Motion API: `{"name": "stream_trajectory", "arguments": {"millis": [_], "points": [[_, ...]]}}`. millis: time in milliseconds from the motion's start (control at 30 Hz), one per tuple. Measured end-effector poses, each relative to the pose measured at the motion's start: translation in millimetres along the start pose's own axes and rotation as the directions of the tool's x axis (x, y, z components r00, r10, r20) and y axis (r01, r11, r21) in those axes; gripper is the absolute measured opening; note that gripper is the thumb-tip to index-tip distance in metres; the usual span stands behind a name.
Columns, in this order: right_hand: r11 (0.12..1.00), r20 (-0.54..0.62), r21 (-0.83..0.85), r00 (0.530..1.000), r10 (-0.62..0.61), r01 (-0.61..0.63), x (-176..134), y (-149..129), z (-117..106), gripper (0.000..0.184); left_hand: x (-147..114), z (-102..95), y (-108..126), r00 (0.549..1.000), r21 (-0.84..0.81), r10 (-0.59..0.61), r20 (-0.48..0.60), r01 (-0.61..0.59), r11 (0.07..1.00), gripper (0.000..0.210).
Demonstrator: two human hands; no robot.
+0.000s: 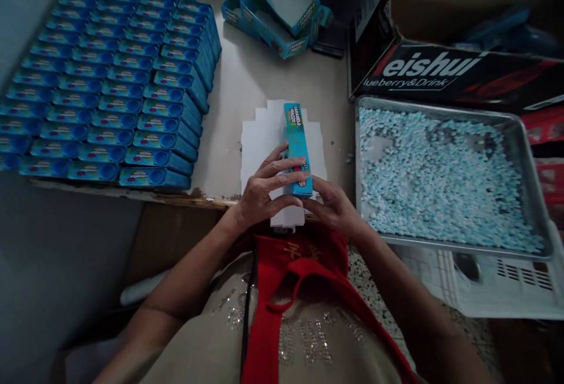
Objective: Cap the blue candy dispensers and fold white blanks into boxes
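A half-folded blue cardboard candy box (296, 137), printed "Caramelo", stands up from a pale unprinted cardboard blank (259, 143) on the table in front of me. My left hand (271, 184) lies across the box from the left, its fingers over the printed side and its thumb at the near end. From the right, my right hand (332, 203) pinches the box's near right corner, with some fingertips hidden behind it. A narrow pale flap (287, 217) sticks out toward me past the table edge.
Rows of blue packs (101, 84) are stacked at left. Open blue cartons (282, 14) sit at the back. At right, a metal tray (449, 244) holds small pale-blue pieces, in front of a black "eishui" carton (423, 73). A white plastic crate (484, 302) is below the tray.
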State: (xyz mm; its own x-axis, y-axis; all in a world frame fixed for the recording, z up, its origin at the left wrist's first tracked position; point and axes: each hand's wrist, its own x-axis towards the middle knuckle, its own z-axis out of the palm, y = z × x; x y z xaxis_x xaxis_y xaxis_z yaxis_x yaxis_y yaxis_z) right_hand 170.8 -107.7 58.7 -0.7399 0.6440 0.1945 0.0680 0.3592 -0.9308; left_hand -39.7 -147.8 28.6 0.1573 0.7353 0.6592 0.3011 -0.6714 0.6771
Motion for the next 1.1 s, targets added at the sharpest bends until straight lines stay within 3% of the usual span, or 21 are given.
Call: {"name": "stream_trajectory", "arguments": {"millis": [333, 467, 533, 600, 667, 767, 833, 867, 967, 1033, 1100], "points": [[0.996, 0.046, -0.09, 0.999, -0.008, 0.012, 12.2, 7.6, 5.4, 0.031, -13.1, 9.0, -2.3, 0.975, -0.137, -0.148, -0.167, 0.126, 0.983, 0.043], [0.972, 0.022, -0.236, 1.0, 0.0, 0.006, 19.0, 4.6, 8.8, 0.02, -13.9, 6.2, -1.8, 0.968, -0.067, -0.145, -0.203, 0.134, 0.989, 0.043], [0.897, 0.032, -0.442, 0.999, 0.037, -0.019, 26.4, -6.7, 5.4, 0.019, -11.9, -1.7, -2.9, 0.962, 0.036, -0.152, -0.225, 0.164, 0.986, 0.055], [0.75, 0.042, -0.662, 0.999, 0.018, 0.015, 40.3, -22.2, -4.6, 0.021, -11.5, -12.1, -8.1, 0.94, 0.122, -0.176, -0.291, 0.219, 0.968, 0.083], [0.574, 0.029, -0.817, 0.998, -0.058, 0.057, 65.9, -38.6, -23.5, 0.027, -14.3, -21.7, -18.0, 0.903, 0.153, -0.234, -0.361, 0.305, 0.94, 0.092], [0.338, -0.066, -0.941, 0.992, -0.111, -0.025, 136.1, -57.5, -69.0, 0.031, -22.2, -29.1, -35.1, 0.847, 0.228, -0.37, -0.382, 0.475, 0.85, 0.056], [0.244, -0.11, -0.965, 0.993, -0.048, -0.095, 201.5, -60.7, -104.8, 0.032, -25.8, -30.5, -42.8, 0.837, 0.299, -0.421, -0.351, 0.526, 0.796, 0.035], [0.25, -0.194, -0.951, 0.98, -0.033, -0.18, 235.5, -58.4, -121.4, 0.029, -25.8, -31.5, -45.2, 0.844, 0.323, -0.424, -0.329, 0.523, 0.789, 0.029], [0.459, -0.276, -0.871, 0.948, -0.16, -0.176, 315.9, -38.9, -151.4, 0.023, -15.4, -39.9, -53.8, 0.868, 0.356, -0.406, -0.287, 0.49, 0.795, 0.023], [0.491, -0.232, -0.865, 0.951, -0.203, -0.106, 334.1, -22.2, -147.4, 0.035, 0.8, -50.3, -67.0, 0.863, 0.383, -0.42, -0.28, 0.501, 0.776, 0.028], [0.456, -0.119, -0.889, 0.982, -0.146, -0.04, 320.2, -5.2, -126.6, 0.038, 23.7, -61.4, -88.7, 0.853, 0.415, -0.459, -0.251, 0.523, 0.745, 0.042]]}}
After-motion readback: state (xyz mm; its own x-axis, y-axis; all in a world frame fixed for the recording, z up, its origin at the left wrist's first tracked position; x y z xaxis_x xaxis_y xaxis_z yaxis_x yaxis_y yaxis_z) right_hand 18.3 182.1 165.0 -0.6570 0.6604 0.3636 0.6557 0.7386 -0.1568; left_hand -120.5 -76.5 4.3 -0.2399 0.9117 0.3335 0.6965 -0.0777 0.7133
